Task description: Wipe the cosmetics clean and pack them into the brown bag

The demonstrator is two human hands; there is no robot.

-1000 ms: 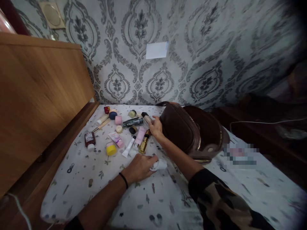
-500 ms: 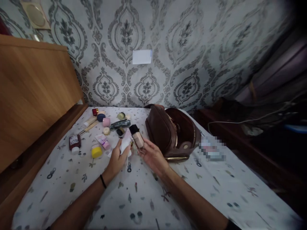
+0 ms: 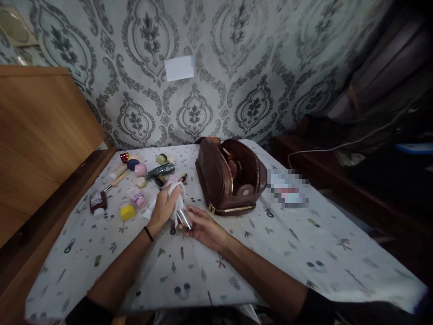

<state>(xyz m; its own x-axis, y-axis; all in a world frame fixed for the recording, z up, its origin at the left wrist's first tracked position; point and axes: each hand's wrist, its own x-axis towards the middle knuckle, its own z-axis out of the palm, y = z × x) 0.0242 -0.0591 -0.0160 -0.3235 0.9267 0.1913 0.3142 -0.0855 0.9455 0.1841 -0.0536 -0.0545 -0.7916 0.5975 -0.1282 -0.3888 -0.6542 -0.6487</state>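
My left hand (image 3: 163, 208) is closed on a white cloth (image 3: 179, 191), which it holds against the upper part of a small glass foundation bottle (image 3: 184, 218). My right hand (image 3: 207, 229) grips that bottle from the right side, its fingers around the lower part. The bottle is tilted, with its shiny clear end towards me; the cloth hides its other end. Just beyond the cloth lies a small black-and-gold item (image 3: 183, 177). Close to my left hand are a pink-and-white tube (image 3: 136, 197) and a yellow-lidded jar (image 3: 127, 211).
An unzipped brown leather bag (image 3: 213, 174) stands right of centre, with some items inside. Several cosmetics lie at the left, among them a dark red bottle (image 3: 98, 203), a pink jar (image 3: 140, 170) and a brush (image 3: 117, 180). A wooden cabinet (image 3: 43, 131) borders the left side.
The bottle was held with its black cap upward; it has been tilted and lowered, and the cloth now covers its upper end. My hands have come closer together. The camera view has shifted.
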